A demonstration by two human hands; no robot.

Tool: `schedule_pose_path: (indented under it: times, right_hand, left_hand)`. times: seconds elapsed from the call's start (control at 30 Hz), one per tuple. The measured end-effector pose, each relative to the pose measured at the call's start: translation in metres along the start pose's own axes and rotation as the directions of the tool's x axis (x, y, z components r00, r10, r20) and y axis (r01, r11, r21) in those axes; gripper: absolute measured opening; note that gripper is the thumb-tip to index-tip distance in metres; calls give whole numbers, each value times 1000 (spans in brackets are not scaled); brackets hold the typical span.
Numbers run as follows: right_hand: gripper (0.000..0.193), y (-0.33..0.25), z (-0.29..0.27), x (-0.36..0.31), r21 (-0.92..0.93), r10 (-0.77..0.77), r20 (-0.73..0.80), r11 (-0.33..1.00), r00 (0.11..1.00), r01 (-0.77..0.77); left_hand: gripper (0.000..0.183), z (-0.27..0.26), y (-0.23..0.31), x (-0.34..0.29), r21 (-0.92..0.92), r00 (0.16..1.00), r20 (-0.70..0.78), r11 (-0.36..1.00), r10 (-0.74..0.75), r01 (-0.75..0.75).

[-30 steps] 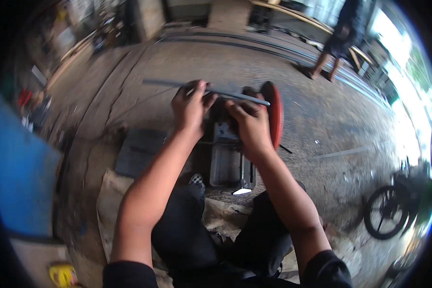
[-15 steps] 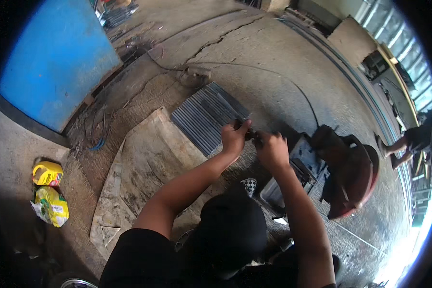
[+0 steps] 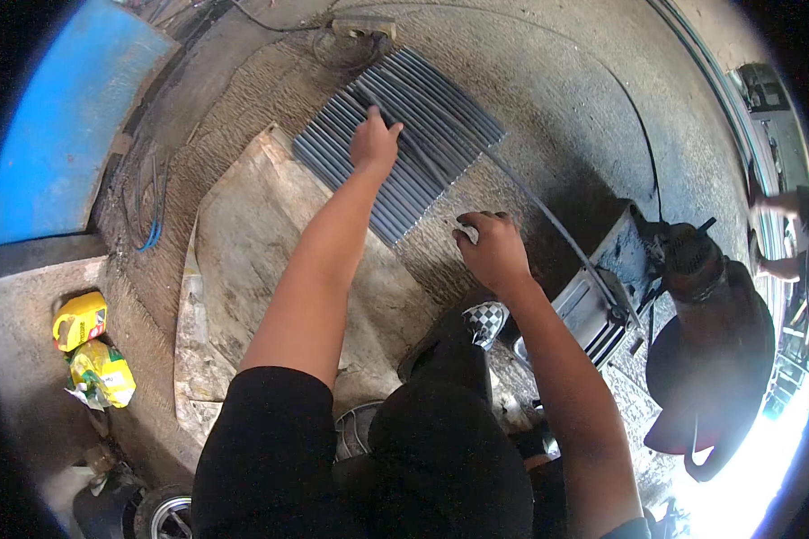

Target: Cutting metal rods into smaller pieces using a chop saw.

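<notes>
My left hand (image 3: 375, 145) reaches over a flat row of grey metal rods (image 3: 333, 139), index finger stretched and thumb apart. A dark, elongated shape (image 3: 421, 154) lies across the rods by its fingertips; whether the hand touches it is blurred. My right hand (image 3: 497, 251) hovers past the near right corner of the rods, thumb and fingers apart with nothing between them. Beyond it, a long thin metal bar (image 3: 541, 202) slants from the rods down to the grey metal base (image 3: 593, 301) of a machine resembling a cut-off saw (image 3: 706, 332).
A stained sheet (image 3: 252, 251) covers the floor before the rods. A yellow jug (image 3: 79, 321) and a yellow-green bag (image 3: 103, 375) stand left, below a blue panel (image 3: 63, 126). A cable (image 3: 643, 117) curves toward the machine. Another person's legs (image 3: 777, 234) show at far right.
My hands were together around something small and dark; now they are apart. The left has moved out over the rods. The view has shifted, bringing the long bar into sight.
</notes>
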State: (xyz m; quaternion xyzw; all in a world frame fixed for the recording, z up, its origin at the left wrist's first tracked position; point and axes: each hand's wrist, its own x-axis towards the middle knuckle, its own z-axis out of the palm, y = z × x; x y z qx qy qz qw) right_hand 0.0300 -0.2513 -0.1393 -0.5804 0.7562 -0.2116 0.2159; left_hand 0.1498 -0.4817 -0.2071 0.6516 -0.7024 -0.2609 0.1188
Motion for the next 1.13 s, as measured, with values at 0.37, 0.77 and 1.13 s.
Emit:
schedule_pose_path:
  times: [0.37,0.77,1.13]
  right_hand:
    - [23,9,5,-25,78,82,41,993,996,-85]
    - [23,11,3,-17,113,85,45,990,995,-90]
    - [24,22,-5,-27,69,125,93,989,988,-132]
  left_hand:
    - [60,15,3,13,483,582,498,351,643,-802]
    - [27,16,-10,32,448,519,498,307,694,-840]
    - [40,-1,-11,32,431,556,554,358,619,-828]
